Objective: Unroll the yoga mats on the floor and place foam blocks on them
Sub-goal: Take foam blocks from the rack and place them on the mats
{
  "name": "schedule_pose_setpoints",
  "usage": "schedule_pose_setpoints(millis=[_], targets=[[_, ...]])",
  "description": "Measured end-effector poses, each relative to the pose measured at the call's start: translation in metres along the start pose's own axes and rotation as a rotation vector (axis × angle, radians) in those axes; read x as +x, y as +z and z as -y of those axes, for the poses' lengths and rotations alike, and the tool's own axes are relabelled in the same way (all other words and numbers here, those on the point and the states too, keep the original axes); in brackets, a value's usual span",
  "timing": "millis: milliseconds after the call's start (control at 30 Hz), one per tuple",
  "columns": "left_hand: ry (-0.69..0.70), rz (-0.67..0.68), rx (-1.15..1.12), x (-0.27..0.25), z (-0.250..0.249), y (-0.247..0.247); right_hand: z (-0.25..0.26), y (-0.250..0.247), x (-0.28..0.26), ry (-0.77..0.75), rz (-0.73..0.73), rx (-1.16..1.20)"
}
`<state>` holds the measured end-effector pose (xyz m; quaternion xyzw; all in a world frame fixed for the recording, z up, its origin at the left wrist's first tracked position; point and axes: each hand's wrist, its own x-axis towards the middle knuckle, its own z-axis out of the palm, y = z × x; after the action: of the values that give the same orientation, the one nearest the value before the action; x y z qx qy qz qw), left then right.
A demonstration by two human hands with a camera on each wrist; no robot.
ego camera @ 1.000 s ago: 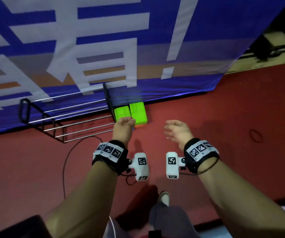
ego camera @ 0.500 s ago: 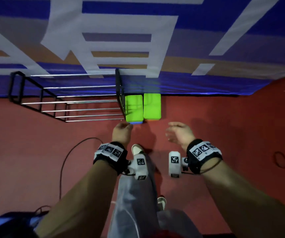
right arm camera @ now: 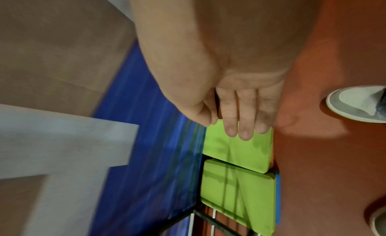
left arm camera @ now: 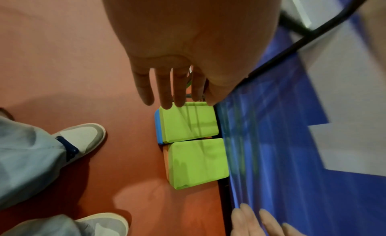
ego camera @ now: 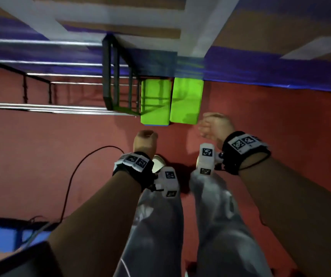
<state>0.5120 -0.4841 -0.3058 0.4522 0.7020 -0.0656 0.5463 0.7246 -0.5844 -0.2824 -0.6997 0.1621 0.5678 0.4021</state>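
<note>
Two green foam blocks lie side by side on the red floor against the banner. The left block (ego camera: 155, 102) (left arm camera: 189, 122) sits on a blue layer, the right block (ego camera: 186, 100) (right arm camera: 240, 150) on an orange one. My left hand (ego camera: 145, 139) hovers just short of the left block, its fingers (left arm camera: 167, 91) straight and empty. Near the right block's front corner, my right hand (ego camera: 213, 124) is also empty, with its fingers (right arm camera: 240, 124) straight above the block. No yoga mat is in view.
A black-framed metal rack (ego camera: 110, 76) with chrome bars stands directly left of the blocks. The blue and white banner (ego camera: 260, 72) closes the far side. A black cable (ego camera: 74, 172) runs to a blue box (ego camera: 3, 234) at the lower left. My shoes (left arm camera: 83, 138) stand behind the blocks.
I have stepped closer to the blocks, which now look larger and lie almost under my hands. Both hands stay empty and have come nearer the blocks.
</note>
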Motion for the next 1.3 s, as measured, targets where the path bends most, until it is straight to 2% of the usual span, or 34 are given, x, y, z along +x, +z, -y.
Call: schedule_pose_setpoints(millis=[200, 267, 367, 433, 600, 700, 800, 900, 1033, 1167, 1300], targets=[[-0.107, -0.064, -0.083, 0.106, 0.052, 0.066, -0.052, -0.006, 0.136, 0.03, -0.014, -0.074], [-0.121, -0.112, -0.115, 0.135, 0.067, 0.081, -0.068, -0.011, 0.17, 0.041, -0.02, -0.06], [-0.137, -0.158, -0.146, 0.174, 0.084, 0.1, -0.084, -0.019, 0.217, 0.064, -0.054, -0.222], [-0.147, -0.211, -0.17, 0.2, 0.096, 0.106, -0.091, -0.016, 0.239, 0.095, -0.06, -0.189], [-0.162, -0.255, -0.261, 0.256, 0.115, 0.11, -0.099, -0.005, 0.292, -0.046, -0.165, -0.361], [-0.157, -0.216, -0.273, 0.264, 0.106, 0.109, -0.104, -0.004, 0.313, -0.044, -0.159, -0.414], [-0.198, -0.172, -0.417, 0.27, 0.105, 0.111, -0.105, 0.001, 0.316, -0.055, -0.14, -0.448], [-0.269, -0.126, -0.542, 0.269, 0.105, 0.111, -0.106, 0.002, 0.313, -0.066, -0.207, -0.399], [-0.317, -0.136, -0.641, 0.264, 0.096, 0.101, -0.104, 0.006, 0.302, -0.036, -0.236, -0.321], [-0.315, -0.094, -0.705, 0.263, 0.085, 0.09, -0.098, 0.01, 0.299, -0.004, -0.244, -0.229], [-0.294, -0.078, -0.659, 0.258, 0.076, 0.079, -0.097, 0.001, 0.293, 0.032, -0.215, -0.158]])
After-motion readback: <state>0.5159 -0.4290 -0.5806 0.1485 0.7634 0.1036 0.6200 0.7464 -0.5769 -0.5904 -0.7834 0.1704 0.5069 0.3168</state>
